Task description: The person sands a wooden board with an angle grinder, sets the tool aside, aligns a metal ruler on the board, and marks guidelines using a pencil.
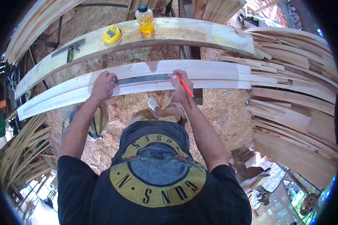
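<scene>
A long pale board lies crosswise in front of me, with a lengthwise line or seam along it. On it rests a grey metal ruler, lengthwise between my hands. The fingers of my left hand are curled over the ruler's left end, against the board. My right hand is closed around a red pencil-like marking tool and sits at the ruler's right end. The tool slants across the hand toward my forearm; its tip is hidden by the fingers.
Behind the board, a thick plank carries a yellow tape measure, a bottle of yellow liquid and a square-like tool. Stacked boards fill the right side; thin strips pile at left. Shavings cover the floor.
</scene>
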Tool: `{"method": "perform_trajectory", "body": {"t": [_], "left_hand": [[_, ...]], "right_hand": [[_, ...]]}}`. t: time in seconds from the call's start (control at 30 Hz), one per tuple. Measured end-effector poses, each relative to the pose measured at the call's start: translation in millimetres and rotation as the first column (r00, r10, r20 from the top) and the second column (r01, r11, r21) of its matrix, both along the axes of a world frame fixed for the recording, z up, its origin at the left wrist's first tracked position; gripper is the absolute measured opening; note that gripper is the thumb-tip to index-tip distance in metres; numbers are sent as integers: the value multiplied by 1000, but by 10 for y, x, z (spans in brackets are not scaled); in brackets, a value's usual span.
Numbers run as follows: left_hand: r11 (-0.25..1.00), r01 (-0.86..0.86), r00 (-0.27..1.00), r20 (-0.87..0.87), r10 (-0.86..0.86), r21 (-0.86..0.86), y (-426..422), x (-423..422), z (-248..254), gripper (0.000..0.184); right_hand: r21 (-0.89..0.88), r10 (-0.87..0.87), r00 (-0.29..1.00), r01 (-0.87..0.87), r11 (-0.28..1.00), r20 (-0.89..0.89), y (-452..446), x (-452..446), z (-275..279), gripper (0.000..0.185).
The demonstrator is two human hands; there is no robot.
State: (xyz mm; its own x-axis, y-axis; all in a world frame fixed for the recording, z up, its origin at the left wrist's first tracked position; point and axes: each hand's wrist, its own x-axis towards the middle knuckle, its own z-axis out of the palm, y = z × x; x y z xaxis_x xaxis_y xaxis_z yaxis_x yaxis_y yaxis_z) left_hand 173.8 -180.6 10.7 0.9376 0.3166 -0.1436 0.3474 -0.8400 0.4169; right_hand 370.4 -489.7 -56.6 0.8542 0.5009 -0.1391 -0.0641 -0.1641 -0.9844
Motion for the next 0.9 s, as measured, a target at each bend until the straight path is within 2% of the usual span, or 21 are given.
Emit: {"method": "perform_trajectory", "body": {"t": [0.2, 0.3, 0.9], "left_hand": [[1000, 16, 1000, 21, -17, 8, 15, -30, -46, 22], [999, 42, 998, 47, -42, 13, 34, -45, -49, 22], [998, 62, 995, 80, -64, 19, 31, -48, -64, 27]], "right_hand": [[74, 32, 997, -27, 997, -69, -14, 21, 35, 33], [53, 12, 992, -5, 999, -125, 4, -3, 138, 31], [61, -2, 991, 10, 998, -135, 18, -34, 175, 30]]}}
